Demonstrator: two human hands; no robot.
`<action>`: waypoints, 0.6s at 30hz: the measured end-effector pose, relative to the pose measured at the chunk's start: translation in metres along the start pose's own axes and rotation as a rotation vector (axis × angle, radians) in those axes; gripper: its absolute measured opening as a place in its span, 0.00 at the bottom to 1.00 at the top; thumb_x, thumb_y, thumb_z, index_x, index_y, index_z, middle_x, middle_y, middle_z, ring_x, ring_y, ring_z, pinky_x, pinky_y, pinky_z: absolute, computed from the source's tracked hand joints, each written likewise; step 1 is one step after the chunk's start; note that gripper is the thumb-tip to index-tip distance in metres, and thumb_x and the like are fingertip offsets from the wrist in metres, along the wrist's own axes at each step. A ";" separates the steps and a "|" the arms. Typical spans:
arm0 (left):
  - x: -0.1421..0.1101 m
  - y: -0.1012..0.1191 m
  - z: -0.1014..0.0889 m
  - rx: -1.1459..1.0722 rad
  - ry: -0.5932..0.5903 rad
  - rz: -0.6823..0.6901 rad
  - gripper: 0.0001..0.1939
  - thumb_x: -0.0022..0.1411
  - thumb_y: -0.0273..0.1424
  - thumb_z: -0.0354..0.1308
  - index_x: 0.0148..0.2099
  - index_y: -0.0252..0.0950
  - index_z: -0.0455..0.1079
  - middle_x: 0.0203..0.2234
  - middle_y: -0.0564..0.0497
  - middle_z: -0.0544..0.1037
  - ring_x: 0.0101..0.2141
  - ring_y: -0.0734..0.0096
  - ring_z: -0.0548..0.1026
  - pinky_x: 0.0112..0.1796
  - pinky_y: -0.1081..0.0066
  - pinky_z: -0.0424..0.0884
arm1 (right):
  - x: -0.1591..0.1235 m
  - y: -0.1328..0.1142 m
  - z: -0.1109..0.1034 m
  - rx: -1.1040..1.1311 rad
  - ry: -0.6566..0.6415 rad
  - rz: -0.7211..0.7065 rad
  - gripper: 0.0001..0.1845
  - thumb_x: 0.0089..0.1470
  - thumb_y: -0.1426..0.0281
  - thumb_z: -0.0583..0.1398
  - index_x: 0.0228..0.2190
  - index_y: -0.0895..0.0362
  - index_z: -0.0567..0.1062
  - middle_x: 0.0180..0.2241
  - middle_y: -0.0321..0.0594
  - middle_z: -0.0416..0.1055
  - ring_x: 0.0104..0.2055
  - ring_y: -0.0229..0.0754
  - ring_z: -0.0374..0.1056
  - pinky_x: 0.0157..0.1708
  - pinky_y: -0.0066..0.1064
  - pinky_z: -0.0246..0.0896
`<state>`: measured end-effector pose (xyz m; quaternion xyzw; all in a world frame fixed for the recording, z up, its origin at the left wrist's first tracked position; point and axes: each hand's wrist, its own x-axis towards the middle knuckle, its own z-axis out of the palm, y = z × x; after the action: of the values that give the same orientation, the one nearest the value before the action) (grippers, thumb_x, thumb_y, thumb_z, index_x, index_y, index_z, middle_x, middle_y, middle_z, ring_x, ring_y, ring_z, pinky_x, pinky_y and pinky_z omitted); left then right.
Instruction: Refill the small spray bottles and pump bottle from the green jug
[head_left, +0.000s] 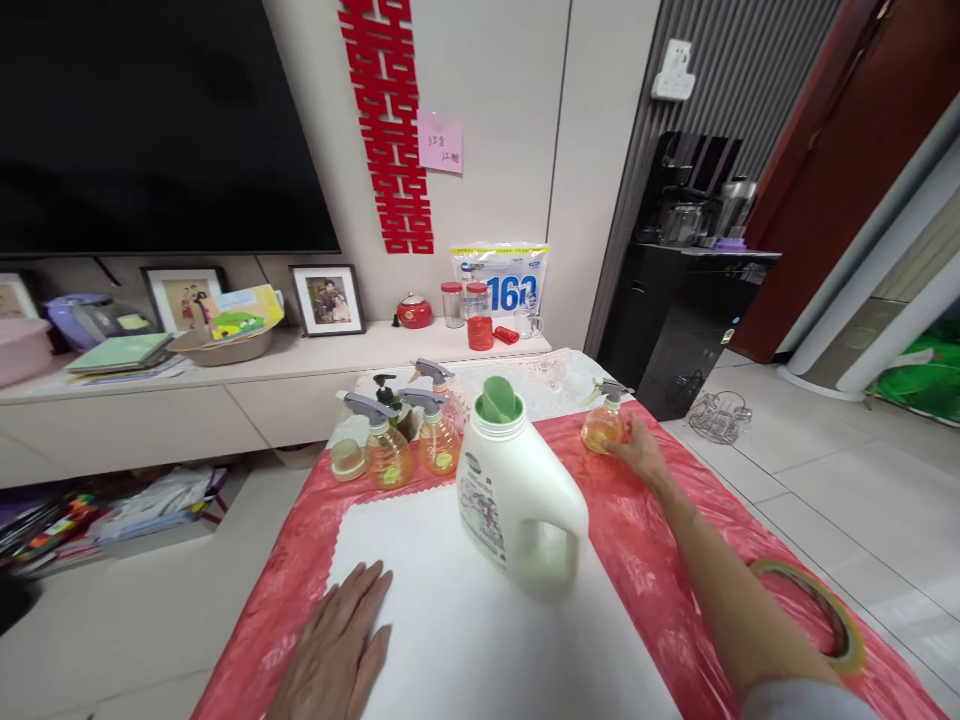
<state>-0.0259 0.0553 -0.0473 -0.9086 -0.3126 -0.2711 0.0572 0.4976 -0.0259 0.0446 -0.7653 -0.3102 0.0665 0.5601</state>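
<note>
My left hand [337,645] lies flat, fingers stretched out, on a white sheet [480,650] that covers the near part of a red tablecloth [645,560]. My right hand [637,448] reaches far across the table and its fingers wrap the side of a small spray bottle [604,420] with yellow liquid and a grey trigger. A large white detergent jug [517,490] with an open green spout stands between my hands. Several more spray bottles [409,430] cluster at the far left of the table.
A roll of tape [814,615] lies on the cloth at the right, beside my forearm. Behind the table runs a low shelf [300,365] with framed photos, jars and a bag. A black cabinet [690,310] stands at the right; tiled floor surrounds the table.
</note>
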 end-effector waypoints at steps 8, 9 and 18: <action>0.008 0.017 -0.015 -0.067 -0.210 -0.172 0.23 0.70 0.33 0.48 0.64 0.40 0.67 0.63 0.42 0.71 0.63 0.50 0.68 0.62 0.48 0.65 | -0.120 -0.078 -0.029 0.075 -0.131 0.033 0.27 0.48 0.48 0.66 0.44 0.52 0.79 0.47 0.46 0.78 0.52 0.59 0.72 0.56 0.53 0.65; 0.010 0.019 -0.018 -0.085 -0.241 -0.196 0.23 0.70 0.33 0.48 0.64 0.39 0.67 0.63 0.41 0.70 0.64 0.50 0.67 0.63 0.46 0.64 | -0.134 -0.083 -0.029 0.104 -0.159 0.027 0.27 0.48 0.46 0.65 0.42 0.52 0.80 0.45 0.46 0.79 0.50 0.59 0.74 0.54 0.51 0.68; 0.045 0.019 -0.056 -0.328 -0.576 -0.277 0.30 0.56 0.29 0.57 0.63 0.38 0.67 0.63 0.38 0.68 0.63 0.48 0.66 0.63 0.49 0.63 | -0.182 -0.081 0.002 0.149 -0.324 -0.102 0.30 0.44 0.44 0.66 0.41 0.52 0.79 0.44 0.45 0.79 0.45 0.53 0.75 0.41 0.35 0.72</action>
<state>-0.0103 0.0489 0.0255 -0.8939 -0.3882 -0.0558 -0.2172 0.3193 -0.1098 0.0723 -0.6842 -0.4287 0.1831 0.5608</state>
